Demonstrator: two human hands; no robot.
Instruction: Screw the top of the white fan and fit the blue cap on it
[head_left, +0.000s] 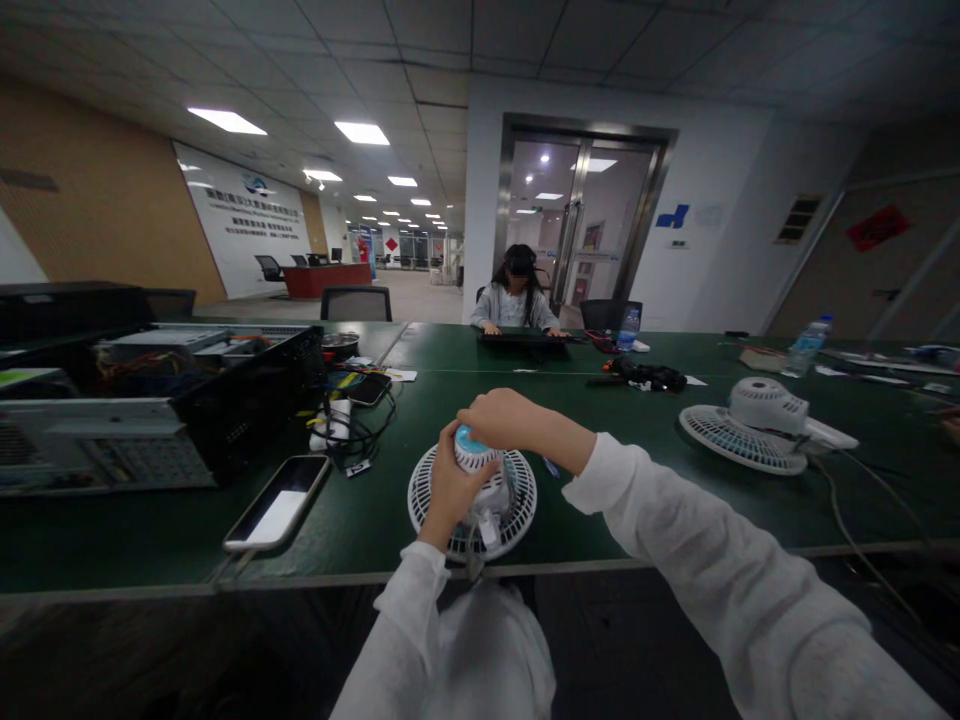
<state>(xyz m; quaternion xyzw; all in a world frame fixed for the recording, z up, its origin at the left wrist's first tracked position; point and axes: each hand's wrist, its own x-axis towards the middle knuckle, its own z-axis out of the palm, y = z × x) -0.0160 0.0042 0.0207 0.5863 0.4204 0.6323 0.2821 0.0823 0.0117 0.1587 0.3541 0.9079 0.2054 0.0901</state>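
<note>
Firmly, left hand point(452, 487) and right hand point(501, 416) fingers clamp the fan point(521, 497); wall sign point(251, 215) unreadable.

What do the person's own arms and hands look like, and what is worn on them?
Both arms are in long, loose white sleeves. The left sleeve and the right sleeve are creased and end in plain cuffs at the wrists. The left hand and the right hand are bare: no gloves, and no watch or ring shows.
</note>
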